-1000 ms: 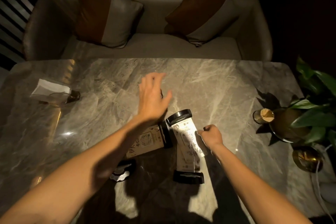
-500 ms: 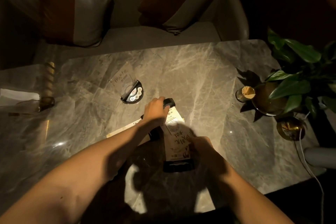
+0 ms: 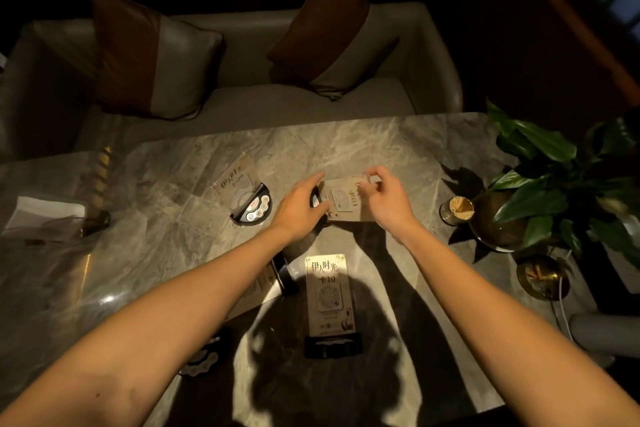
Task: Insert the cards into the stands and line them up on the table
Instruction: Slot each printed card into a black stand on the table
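A beige printed card point(image 3: 343, 199) in a black round stand is held between both hands at the table's middle. My left hand point(image 3: 299, 206) grips its black base on the left; my right hand point(image 3: 384, 196) pinches the card's far right corner. To the left, another card in its black stand point(image 3: 251, 199) stands upright. Nearer me, a third card with its black stand point(image 3: 329, 302) lies flat. A fourth card and stand point(image 3: 273, 282) lies partly under my left forearm. A loose black stand point(image 3: 204, 355) rests at the near left.
A marble table point(image 3: 173, 253) fronts a grey sofa with two cushions. A potted plant point(image 3: 540, 191), a toothpick holder point(image 3: 457, 210) and a brass dish point(image 3: 542, 276) crowd the right edge. A napkin holder point(image 3: 52, 215) sits at the far left.
Both hands lifted one card with its stand from the pile and carried it farther out on the table. The first stand stays upright at the left.
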{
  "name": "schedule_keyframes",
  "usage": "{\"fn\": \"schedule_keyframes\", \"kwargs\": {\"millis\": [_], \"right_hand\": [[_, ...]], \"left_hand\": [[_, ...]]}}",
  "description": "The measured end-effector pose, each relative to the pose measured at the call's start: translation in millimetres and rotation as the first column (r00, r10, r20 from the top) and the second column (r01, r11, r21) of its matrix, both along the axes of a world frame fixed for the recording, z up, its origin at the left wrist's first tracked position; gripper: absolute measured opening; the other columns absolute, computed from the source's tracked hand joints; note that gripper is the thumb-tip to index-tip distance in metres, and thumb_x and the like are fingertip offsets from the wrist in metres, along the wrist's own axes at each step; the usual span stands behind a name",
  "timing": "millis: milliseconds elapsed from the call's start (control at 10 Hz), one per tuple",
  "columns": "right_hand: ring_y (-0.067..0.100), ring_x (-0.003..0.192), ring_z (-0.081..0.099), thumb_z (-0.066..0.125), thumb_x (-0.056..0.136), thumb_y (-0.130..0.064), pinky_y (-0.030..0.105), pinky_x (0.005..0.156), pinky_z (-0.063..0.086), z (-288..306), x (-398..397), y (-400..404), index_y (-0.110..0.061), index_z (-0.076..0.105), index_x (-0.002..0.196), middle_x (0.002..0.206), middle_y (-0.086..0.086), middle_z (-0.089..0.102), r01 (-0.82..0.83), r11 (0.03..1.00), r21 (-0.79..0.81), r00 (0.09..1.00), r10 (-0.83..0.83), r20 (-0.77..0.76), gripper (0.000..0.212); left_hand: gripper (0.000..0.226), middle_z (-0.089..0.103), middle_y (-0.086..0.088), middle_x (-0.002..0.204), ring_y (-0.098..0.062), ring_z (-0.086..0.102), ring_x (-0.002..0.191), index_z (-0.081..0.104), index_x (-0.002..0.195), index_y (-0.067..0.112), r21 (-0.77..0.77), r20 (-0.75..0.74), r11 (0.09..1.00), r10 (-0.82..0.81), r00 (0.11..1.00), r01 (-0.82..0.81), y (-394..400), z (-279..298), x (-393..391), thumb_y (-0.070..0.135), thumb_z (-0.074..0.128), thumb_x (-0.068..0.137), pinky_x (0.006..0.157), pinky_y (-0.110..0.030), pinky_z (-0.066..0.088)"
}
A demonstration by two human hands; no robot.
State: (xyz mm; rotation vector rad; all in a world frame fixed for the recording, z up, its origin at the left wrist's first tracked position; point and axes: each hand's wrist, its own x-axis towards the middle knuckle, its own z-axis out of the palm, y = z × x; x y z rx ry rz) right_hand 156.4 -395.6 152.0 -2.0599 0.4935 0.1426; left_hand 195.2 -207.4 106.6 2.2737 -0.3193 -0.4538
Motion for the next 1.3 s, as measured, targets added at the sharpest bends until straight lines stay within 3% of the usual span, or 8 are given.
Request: {"fn": "schedule_keyframes", "kwargs": {"millis": [200,400,500,600,900,1100,1200,1300], "right_hand": [[0.022,0.087,0.067,0.052,0.1,-0.03,0.049,0.076,0.057,13,46,21,-0.033,0.059,0.114,0.097,-0.004,0.072,-0.296,0.892,-0.341,0.942,0.332,0.052,0.016],[0.02,0.096,0.068,0.053,0.101,-0.028,0.043,0.082,0.055,8,55,37,-0.03,0.065,0.122,0.105,-0.004,0.075,-0.459,0.793,-0.401,0.86,0.51,0.024,0.024],[0.022,0.093,0.068,0.054,0.1,-0.024,0.044,0.08,0.055,4,58,43,-0.026,0.067,0.119,0.102,0.0,0.075,-0.516,0.764,-0.387,0.832,0.555,-0.013,0.023],[0.025,0.094,0.068,0.054,0.095,-0.01,0.048,0.081,0.056,-6,51,44,-0.021,0.066,0.117,0.103,0.005,0.074,-0.533,0.778,-0.333,0.831,0.556,-0.032,0.027],[0.023,0.131,0.052,0.065,0.096,-0.022,0.036,0.105,0.046,-27,-4,22,-0.013,0.038,0.151,0.152,0.008,0.044,-0.174,0.969,-0.178,0.984,0.176,-0.004,0.062],[0.023,0.092,0.063,0.069,0.091,-0.013,0.027,0.075,0.045,-71,-78,13,-0.004,0.055,0.127,0.101,0.007,0.063,0.078,0.997,-0.021,0.951,-0.081,-0.299,0.04],[0.024,0.09,0.062,0.069,0.087,-0.013,0.03,0.077,0.05,-103,-115,15,-0.011,0.056,0.109,0.101,0.011,0.066,0.074,0.996,0.04,0.849,-0.042,-0.527,0.026],[0.02,0.09,0.06,0.063,0.093,-0.014,0.025,0.074,0.052,-105,-136,20,-0.015,0.053,0.106,0.111,0.013,0.065,0.051,0.995,0.088,0.831,0.007,-0.556,0.016]], "left_hand": [[0.049,0.064,-0.004,0.131,-0.016,0.064,0.111,0.052,0.14,0.02,-0.137,0.032,0.986,0.098,0.995,-0.093,-8,25,14,0.021,0.065,0.094,0.085,-0.021,0.049],[0.032,0.068,0.002,0.12,-0.01,0.065,0.103,0.061,0.124,0.018,-0.12,0.047,0.977,0.185,0.982,-0.179,8,19,16,0.023,0.066,0.094,0.081,-0.014,0.05],[0.021,0.069,0.001,0.109,-0.01,0.065,0.095,0.063,0.112,0.016,-0.114,0.019,0.958,0.265,0.964,-0.262,12,16,16,0.024,0.066,0.093,0.073,-0.013,0.049],[0.019,0.07,0.0,0.102,-0.018,0.066,0.097,0.061,0.106,0.015,-0.087,-0.015,0.944,0.318,0.948,-0.318,17,11,16,0.028,0.066,0.093,0.081,-0.036,0.056],[0.051,0.058,0.003,0.127,-0.015,0.064,0.104,0.045,0.138,0.015,-0.118,-0.154,0.906,0.387,0.909,-0.406,4,11,-24,0.035,0.063,0.094,0.095,-0.037,0.052],[0.044,0.063,-0.011,0.12,-0.024,0.064,0.101,0.055,0.126,0.013,0.015,-0.338,0.938,0.331,0.881,-0.347,-13,-31,-93,0.034,0.063,0.089,0.086,-0.037,0.053],[0.049,0.064,-0.012,0.115,-0.028,0.065,0.104,0.054,0.121,0.007,0.183,-0.432,0.953,0.299,0.851,-0.242,-9,-60,-135,0.036,0.065,0.084,0.083,-0.035,0.054],[0.051,0.062,-0.01,0.115,-0.025,0.064,0.106,0.054,0.122,0.007,0.245,-0.425,0.946,0.301,0.853,-0.212,-3,-72,-153,0.037,0.069,0.083,0.084,-0.033,0.055]]}}
